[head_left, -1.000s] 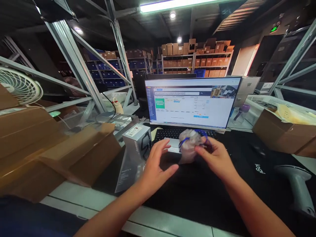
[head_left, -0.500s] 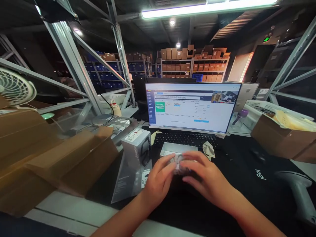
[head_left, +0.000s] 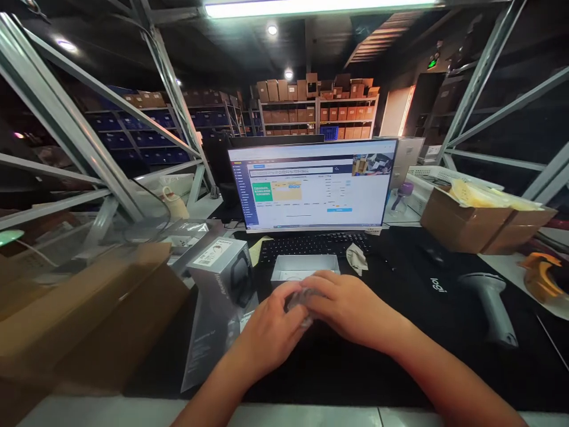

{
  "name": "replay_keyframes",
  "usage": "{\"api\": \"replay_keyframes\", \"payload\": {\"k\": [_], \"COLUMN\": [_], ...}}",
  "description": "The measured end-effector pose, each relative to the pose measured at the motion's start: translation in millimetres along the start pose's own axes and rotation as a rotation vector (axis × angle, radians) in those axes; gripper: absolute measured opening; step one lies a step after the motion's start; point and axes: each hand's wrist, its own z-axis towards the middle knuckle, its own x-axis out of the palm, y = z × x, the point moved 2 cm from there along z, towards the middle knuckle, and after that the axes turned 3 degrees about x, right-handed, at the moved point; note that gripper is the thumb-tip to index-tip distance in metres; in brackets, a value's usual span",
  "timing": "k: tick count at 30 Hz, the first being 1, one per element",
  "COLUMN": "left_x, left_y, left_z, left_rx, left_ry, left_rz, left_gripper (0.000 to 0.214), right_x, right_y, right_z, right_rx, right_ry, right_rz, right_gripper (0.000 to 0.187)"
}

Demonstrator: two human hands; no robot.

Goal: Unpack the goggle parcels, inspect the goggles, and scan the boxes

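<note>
My left hand (head_left: 273, 326) and my right hand (head_left: 349, 305) meet over the black desk mat, both closed around a small plastic-wrapped item (head_left: 299, 298). Fingers cover most of it, and its kind cannot be made out. Just beyond my fingers lies an open, shallow light-grey box (head_left: 306, 264); its contents are partly hidden behind my hands. Left of my hands stands a grey printed product box (head_left: 217, 273) with a dark earphone-like picture and a white label on top. A translucent grey sleeve (head_left: 202, 350) is at its near side.
A keyboard (head_left: 311, 244) and monitor (head_left: 311, 190) stand behind the box, with crumpled paper (head_left: 357, 259) beside the keyboard. Cardboard boxes (head_left: 89, 320) crowd the left. At right are a mouse (head_left: 433, 255), a barcode scanner (head_left: 491, 302), an orange tape dispenser (head_left: 542, 276) and a filled carton (head_left: 471, 222).
My view has turned right. My right-hand fingers have closed in nearer to my left hand, covering more of the wrapped item. A patch of the screen has turned yellow.
</note>
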Motion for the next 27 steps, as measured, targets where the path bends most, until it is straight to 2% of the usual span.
{"api": "replay_keyframes", "payload": {"k": [2,4,7,9,11,13,16,18,19,21,23,25,27], "left_x": [-9.7,-18.7,-23.3,-19.7,-12.4,-1.0,22.0,37.3,44.0,54.2,58.1,54.5,44.9], "left_y": [5,15,28,30,26,19,2,-7,-11,-14,-15,-13,-10], "left_z": [0,-2,-7,-9,-10,-10,-11,-13,-15,-18,-21,-20,-17], "left_rx": [0.012,-0.010,-0.043,-0.062,-0.170,-0.307,-0.384,-0.420,-0.451,-0.506,-0.521,-0.497,-0.446], "left_ry": [0.054,0.045,-0.019,-0.111,-0.244,-0.306,-0.234,-0.229,-0.256,-0.327,-0.391,-0.445,-0.509], "left_rz": [-0.014,0.032,0.138,0.096,-0.002,-0.103,-0.209,-0.238,-0.238,-0.237,-0.238,-0.241,-0.246], "left_gripper": [0.012,0.012,0.005,0.008,0.015,0.026,0.063,0.084,0.086,0.074,0.055,0.045,0.047], "right_x": [-7,-17,-30,-33,-30,-23,-8,0,3,6,4,-2,-10], "right_y": [-5,-11,-17,-17,-15,-9,3,13,18,27,34,38,37], "right_z": [0,-2,-7,-10,-10,-9,-4,-1,0,0,-1,-4,-6], "right_rx": [-0.025,0.009,0.087,0.112,0.130,0.142,0.095,0.013,-0.036,-0.131,-0.213,-0.251,-0.244], "right_ry": [0.047,0.055,0.038,0.003,-0.094,-0.263,-0.547,-0.664,-0.690,-0.664,-0.585,-0.515,-0.486], "right_rz": [-0.013,-0.028,-0.032,0.032,0.130,0.179,0.109,0.054,0.038,0.024,0.002,-0.030,-0.065], "right_gripper": [0.013,0.011,0.009,0.010,0.010,0.010,0.009,0.011,0.011,0.010,0.010,0.014,0.015]}}
